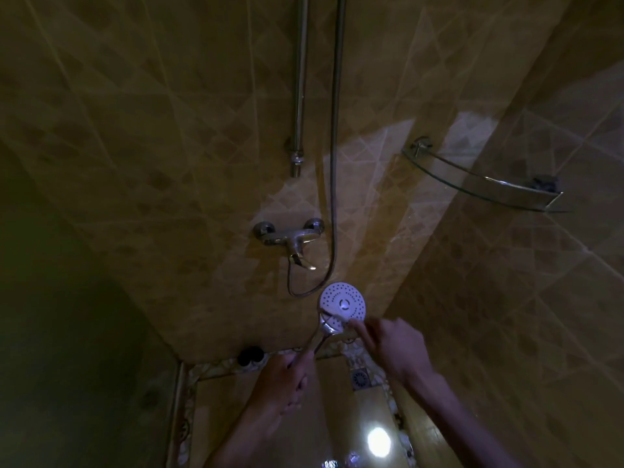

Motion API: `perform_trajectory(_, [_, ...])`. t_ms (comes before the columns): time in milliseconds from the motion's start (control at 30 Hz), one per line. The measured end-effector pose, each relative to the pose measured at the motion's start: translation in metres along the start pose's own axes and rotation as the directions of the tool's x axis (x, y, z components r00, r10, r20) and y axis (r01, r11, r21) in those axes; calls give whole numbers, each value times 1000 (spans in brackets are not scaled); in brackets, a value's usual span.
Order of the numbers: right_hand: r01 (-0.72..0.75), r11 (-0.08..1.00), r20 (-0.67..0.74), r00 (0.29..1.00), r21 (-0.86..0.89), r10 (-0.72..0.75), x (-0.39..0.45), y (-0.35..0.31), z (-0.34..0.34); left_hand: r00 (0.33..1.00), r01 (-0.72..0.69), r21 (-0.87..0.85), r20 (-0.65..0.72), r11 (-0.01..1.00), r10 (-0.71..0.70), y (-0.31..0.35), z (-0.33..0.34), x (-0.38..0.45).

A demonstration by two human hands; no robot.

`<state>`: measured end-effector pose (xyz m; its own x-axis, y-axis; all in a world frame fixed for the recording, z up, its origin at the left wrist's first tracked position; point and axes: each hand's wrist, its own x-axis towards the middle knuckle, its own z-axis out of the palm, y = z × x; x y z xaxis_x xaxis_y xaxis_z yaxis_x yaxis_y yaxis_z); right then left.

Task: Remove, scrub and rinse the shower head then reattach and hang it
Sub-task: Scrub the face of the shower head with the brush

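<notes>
Writing: you can read no brand, label or lettering anywhere in this dim view
Shower head: you hold the round white plastic shower head (343, 303) with its dotted spray face turned up toward you, below the mixer tap and above the floor's far edge; its shiny chrome handle (320, 336) runs down to your left hand
Left hand: your left hand (287, 376) has its fingers curled round the lower end of the chrome handle
Right hand: your right hand (388, 346) is at the lower right rim of the spray face, fingers curled and blurred; you cannot tell what, if anything, they pinch
Hose: the thin ribbed metal hose (334, 163) hangs down the wall and loops under the tap
Tap: the chrome wall-mounted mixer tap (287, 236) has a glossy lever pointing down
Rail: the straight chrome riser rail (299, 96) ends in a small bracket just beside the hose
Shelf: the curved clear glass corner shelf (483, 184) has a metal rail on the right wall
Walls: glossy tan tiles (169, 130) set in a diamond pattern
Floor: a square metal drain grate (362, 378) sits near the far edge, by a pebble-patterned border
</notes>
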<state>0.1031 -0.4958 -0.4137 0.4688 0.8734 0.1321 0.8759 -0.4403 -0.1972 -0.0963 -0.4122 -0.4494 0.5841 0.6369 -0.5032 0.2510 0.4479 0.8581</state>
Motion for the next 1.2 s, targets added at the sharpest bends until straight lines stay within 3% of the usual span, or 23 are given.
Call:
perform_trajectory(100, [-182,982,-5,983,41,182,17,13,-8,1000,-16,-7,-5,1000,16,1,-1,-1])
perform_trajectory(167, [-219,974,-43,974,64,222,20,16,-7,1000,-21,-20,3,1000,21,1,-1,-1])
perform_trajectory(367, [-49,999,-1,999,10,49,-7,4,15,999,-18,-6,28,1000,18,0,-4,2])
perform_trajectory(500, [-189,981,-23,982,29,190,15,24,-1,999,-14,7,40,1000,14,-3,-2,4])
perform_trajectory(600, [-207,977,-41,977,58,209,21,27,-4,999,-8,-3,48,1000,8,-1,1,5])
perform_trajectory(767, [-44,998,-5,999,33,44,-14,-2,25,1000,-12,-12,17,1000,13,3,-3,6])
perform_trajectory(1033, [-267,955,-72,958,126,277,16,25,26,1000,-4,-37,15,999,4,9,-2,5])
perform_trajectory(1200, [-88,995,-39,995,51,90,-21,5,52,1000,3,-44,-7,999,-3,12,-3,4])
